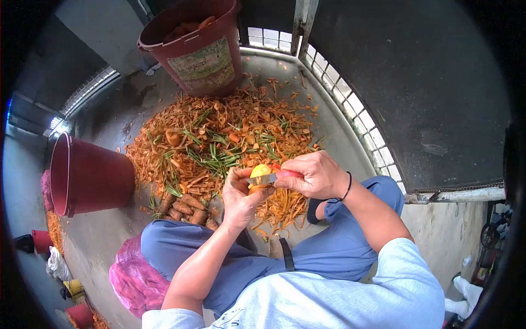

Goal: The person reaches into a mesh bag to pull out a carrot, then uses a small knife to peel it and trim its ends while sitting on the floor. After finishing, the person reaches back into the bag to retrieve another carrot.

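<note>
Two hands work close together: the left hand is closed around a yellow-and-orange root, and the right hand grips the red handle of a knife, its blade against that root. Next to them, from ten to one o'clock, spreads a heap of orange peelings strewn with green trimmings, with rough brown roots at eight. Farther out, a maroon bucket stands at nine and a labelled bucket holding orange pieces at eleven.
</note>
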Tool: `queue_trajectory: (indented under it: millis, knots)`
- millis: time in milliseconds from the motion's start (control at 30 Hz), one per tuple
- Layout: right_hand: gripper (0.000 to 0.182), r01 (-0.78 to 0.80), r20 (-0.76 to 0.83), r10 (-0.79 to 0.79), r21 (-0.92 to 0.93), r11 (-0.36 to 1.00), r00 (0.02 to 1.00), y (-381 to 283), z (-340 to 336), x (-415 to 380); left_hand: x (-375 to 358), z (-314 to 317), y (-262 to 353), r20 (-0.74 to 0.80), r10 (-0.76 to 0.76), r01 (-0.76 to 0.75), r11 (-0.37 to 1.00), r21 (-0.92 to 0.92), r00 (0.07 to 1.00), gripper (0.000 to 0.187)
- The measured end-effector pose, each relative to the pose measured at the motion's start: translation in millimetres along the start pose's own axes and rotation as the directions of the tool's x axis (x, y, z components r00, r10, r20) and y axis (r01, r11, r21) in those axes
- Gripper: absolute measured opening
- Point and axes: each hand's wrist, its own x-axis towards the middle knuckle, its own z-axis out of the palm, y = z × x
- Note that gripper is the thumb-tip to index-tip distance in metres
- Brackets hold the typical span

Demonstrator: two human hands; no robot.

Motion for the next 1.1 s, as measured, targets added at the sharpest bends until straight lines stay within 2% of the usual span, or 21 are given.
queue_trajectory:
  millis: [167,367,467,567,600,633,733,767,833,1033,1100]
  knots:
    - [0.037,-0.015,0.048,0.016,-0.015,1.000,0.999,-3.1,-5.4,1.7,-2.2,-1.1,-2.3,0.008,0.023,-0.023,1.000,0.010,1.000,0.051]
    - [0.032,-0.021,0.076,0.023,-0.029,0.999,0.997,-11.5,-10.7,1.7,-6.7,3.0,1.4,-0.008,0.018,-0.018,0.999,-0.039,1.000,0.050]
    - [0.044,-0.180,0.147,0.186,-0.057,0.982,0.971,-0.9,-15.1,5.5,-8.8,2.7,0.3,0.010,0.113,-0.113,0.994,0.006,0.994,0.050]
    - [0.048,-0.435,0.038,0.445,-0.154,0.887,0.895,26.7,-28.4,10.1,-11.0,7.3,4.6,0.026,0.163,-0.164,0.986,0.044,0.986,0.052]
    - [0.046,-0.471,0.007,0.474,-0.102,0.876,0.880,31.9,-31.2,11.3,-10.4,8.1,7.0,-0.009,0.114,-0.114,0.992,0.057,0.993,0.051]
    - [0.046,-0.464,0.002,0.467,-0.111,0.879,0.884,33.2,-30.9,10.7,-8.5,8.7,7.9,-0.008,0.126,-0.126,0.991,0.051,0.992,0.051]
    - [0.042,-0.223,0.015,0.223,0.128,0.966,0.975,13.8,-21.5,2.9,-2.6,2.7,1.2,-0.024,0.115,-0.114,0.993,0.021,0.993,0.053]
    - [0.042,-0.151,0.044,0.148,0.094,0.984,0.988,2.1,-21.5,2.9,-2.6,1.3,-0.2,-0.024,0.119,-0.118,0.993,0.024,0.993,0.053]
    - [0.043,-0.058,0.073,0.057,0.018,0.998,0.996,-4.3,-13.8,3.0,-3.5,4.3,2.5,-0.005,0.018,-0.018,0.994,-0.106,1.000,0.051]
    - [0.045,-0.033,0.118,0.040,-0.061,0.998,0.992,-9.6,-19.2,4.6,-4.9,3.5,-3.3,0.027,0.089,-0.086,0.992,-0.092,0.996,0.051]
    - [0.045,-0.019,0.111,0.028,-0.080,0.997,0.993,-9.9,-18.3,2.7,-3.9,5.8,-1.7,-0.016,0.107,-0.108,0.991,-0.080,0.994,0.051]
